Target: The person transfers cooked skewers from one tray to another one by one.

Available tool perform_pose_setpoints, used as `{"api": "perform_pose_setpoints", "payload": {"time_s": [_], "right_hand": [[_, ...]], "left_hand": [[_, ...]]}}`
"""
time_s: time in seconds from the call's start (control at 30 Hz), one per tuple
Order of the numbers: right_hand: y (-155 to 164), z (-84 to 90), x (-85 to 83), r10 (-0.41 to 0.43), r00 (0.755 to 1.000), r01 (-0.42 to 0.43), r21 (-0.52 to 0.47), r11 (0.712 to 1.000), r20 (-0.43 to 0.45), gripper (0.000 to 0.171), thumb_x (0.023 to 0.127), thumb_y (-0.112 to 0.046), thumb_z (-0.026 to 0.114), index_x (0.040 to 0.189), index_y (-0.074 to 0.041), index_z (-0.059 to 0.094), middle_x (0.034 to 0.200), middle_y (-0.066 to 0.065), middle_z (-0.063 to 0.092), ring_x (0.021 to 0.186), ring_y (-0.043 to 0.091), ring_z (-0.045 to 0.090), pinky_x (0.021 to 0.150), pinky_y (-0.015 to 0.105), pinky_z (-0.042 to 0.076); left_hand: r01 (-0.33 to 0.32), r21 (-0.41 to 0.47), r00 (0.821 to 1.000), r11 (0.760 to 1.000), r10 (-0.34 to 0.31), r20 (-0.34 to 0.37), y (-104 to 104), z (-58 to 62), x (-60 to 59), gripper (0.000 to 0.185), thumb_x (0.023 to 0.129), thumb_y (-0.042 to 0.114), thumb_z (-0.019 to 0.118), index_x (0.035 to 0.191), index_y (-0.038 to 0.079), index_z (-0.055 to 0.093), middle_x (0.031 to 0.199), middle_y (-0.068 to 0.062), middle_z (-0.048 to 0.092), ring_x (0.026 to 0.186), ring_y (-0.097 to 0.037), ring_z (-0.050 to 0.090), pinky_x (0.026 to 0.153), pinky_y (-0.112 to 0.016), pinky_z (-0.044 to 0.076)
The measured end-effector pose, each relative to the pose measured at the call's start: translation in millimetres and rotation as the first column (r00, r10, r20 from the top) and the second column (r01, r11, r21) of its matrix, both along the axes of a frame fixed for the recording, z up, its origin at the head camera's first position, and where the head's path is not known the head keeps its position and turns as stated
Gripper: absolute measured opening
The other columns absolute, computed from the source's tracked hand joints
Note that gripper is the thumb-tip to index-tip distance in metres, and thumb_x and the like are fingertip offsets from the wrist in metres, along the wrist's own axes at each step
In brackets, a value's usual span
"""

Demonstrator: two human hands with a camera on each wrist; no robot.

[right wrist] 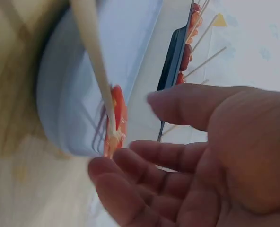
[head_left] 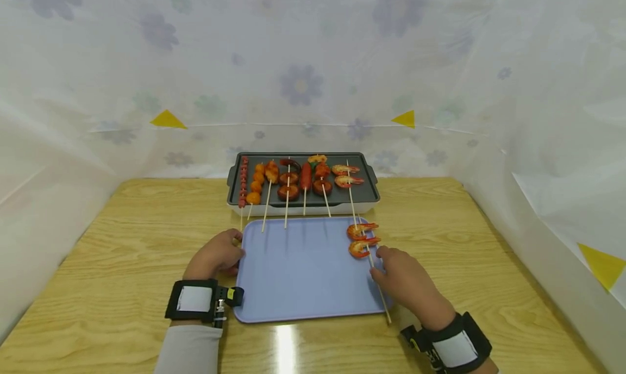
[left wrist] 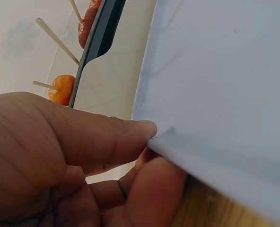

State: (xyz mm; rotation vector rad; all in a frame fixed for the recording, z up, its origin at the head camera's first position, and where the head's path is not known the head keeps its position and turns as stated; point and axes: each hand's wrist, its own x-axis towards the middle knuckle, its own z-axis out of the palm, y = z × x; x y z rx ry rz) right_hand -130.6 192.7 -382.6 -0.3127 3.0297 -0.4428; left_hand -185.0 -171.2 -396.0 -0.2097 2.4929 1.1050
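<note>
A pale blue tray (head_left: 303, 276) lies on the wooden table in front of me. My left hand (head_left: 233, 250) pinches the tray's left rim (left wrist: 187, 156) between thumb (left wrist: 107, 135) and fingers. A shrimp skewer (head_left: 362, 240) with two orange shrimps lies along the tray's right side, its stick running past the tray's near right corner. My right hand (head_left: 379, 264) hovers just beside that stick with fingers (right wrist: 144, 189) spread and relaxed, holding nothing. The right wrist view shows the stick (right wrist: 95, 61) and a shrimp (right wrist: 117, 116) just beyond my fingertips.
Behind the tray stands a dark grill pan (head_left: 371, 192) carrying several skewers of sausage, orange balls and shrimps, their sticks reaching over the tray's far edge. White flowered sheeting walls in the table (head_left: 489, 243) on three sides.
</note>
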Motion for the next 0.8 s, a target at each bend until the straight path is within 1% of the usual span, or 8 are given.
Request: {"api": "perform_pose_setpoints", "payload": {"time_s": [0.1,0.17,0.27,0.33,0.43,0.6,0.7,0.8], "right_hand": [[1.3,1.2,0.1,0.04,0.991,-0.041,-0.003,0.999,-0.129,0.042,0.088,-0.018,0.072,0.121,0.006,0.059,0.102,0.017,0.062,0.091,0.029,0.063,0.077,0.046,0.053],[1.5,0.5,0.7,0.07,0.974,-0.067,0.019,0.998,-0.216,0.052,0.088,-0.018,0.073,0.129,0.008,0.054,0.118,0.025,0.058,0.108,0.039,0.059,0.088,0.051,0.051],[0.9,-1.3,1.5,0.074,0.956,-0.056,0.072,0.996,-0.285,0.07,0.088,-0.021,0.075,0.141,0.009,0.042,0.141,0.033,0.042,0.132,0.049,0.04,0.102,0.06,0.04],[-0.1,-2.0,2.1,0.057,0.953,-0.025,0.109,0.994,-0.298,0.081,0.088,-0.025,0.076,0.148,0.007,0.033,0.152,0.033,0.028,0.14,0.051,0.024,0.105,0.066,0.031],[-1.3,-2.1,2.7,0.03,0.955,0.013,0.14,0.99,-0.296,0.089,0.088,-0.03,0.075,0.153,0.004,0.025,0.157,0.032,0.016,0.144,0.05,0.012,0.106,0.072,0.023],[-1.2,-0.7,-0.1,0.04,0.951,0.009,0.157,0.988,-0.306,0.091,0.087,-0.031,0.076,0.153,0.003,0.024,0.157,0.033,0.014,0.144,0.051,0.009,0.106,0.072,0.022],[-0.9,2.3,-7.9,0.071,0.933,-0.016,0.156,0.988,-0.352,0.087,0.085,-0.025,0.077,0.151,0.006,0.028,0.155,0.035,0.018,0.143,0.053,0.014,0.104,0.071,0.028],[-1.5,8.0,-20.4,0.098,0.905,-0.043,0.141,0.989,-0.413,0.082,0.084,-0.017,0.076,0.147,0.009,0.033,0.152,0.037,0.022,0.14,0.055,0.02,0.1,0.069,0.035]], "left_hand": [[0.0,0.006,1.0,1.0,0.0,-0.001,0.2,0.6,0.3,0.041,0.094,0.001,0.054,0.133,-0.005,0.045,0.094,-0.019,0.057,0.071,-0.025,0.06,0.058,-0.031,0.053],[0.0,0.006,1.0,1.0,0.0,-0.001,0.3,0.7,0.1,0.041,0.094,0.001,0.054,0.134,-0.005,0.045,0.094,-0.019,0.056,0.072,-0.025,0.06,0.058,-0.031,0.053],[-0.003,0.005,1.0,1.0,0.003,-0.003,0.1,0.2,0.3,0.041,0.094,0.001,0.054,0.133,-0.005,0.045,0.094,-0.019,0.056,0.071,-0.025,0.06,0.058,-0.031,0.053],[-0.005,0.006,1.0,1.0,0.005,-0.007,-0.4,-0.2,0.6,0.041,0.094,0.001,0.054,0.133,-0.005,0.045,0.094,-0.019,0.056,0.071,-0.025,0.06,0.058,-0.031,0.053],[-0.002,0.011,1.0,1.0,0.002,-0.014,-1.2,-0.8,1.2,0.041,0.093,0.001,0.054,0.133,-0.005,0.045,0.094,-0.019,0.057,0.071,-0.025,0.06,0.058,-0.031,0.053],[-0.01,0.014,1.0,1.0,0.011,-0.011,-0.7,-2.1,1.7,0.041,0.093,0.001,0.054,0.133,-0.004,0.046,0.094,-0.018,0.057,0.071,-0.025,0.061,0.057,-0.031,0.053],[-0.015,0.011,1.0,1.0,0.015,-0.013,-0.2,-2.8,1.3,0.04,0.093,0.001,0.054,0.132,-0.003,0.047,0.093,-0.018,0.057,0.07,-0.025,0.06,0.057,-0.03,0.053],[-0.017,0.013,1.0,1.0,0.017,-0.019,-0.6,-3.2,0.9,0.039,0.093,0.001,0.055,0.132,-0.003,0.047,0.091,-0.017,0.056,0.07,-0.024,0.06,0.056,-0.03,0.053]]}}
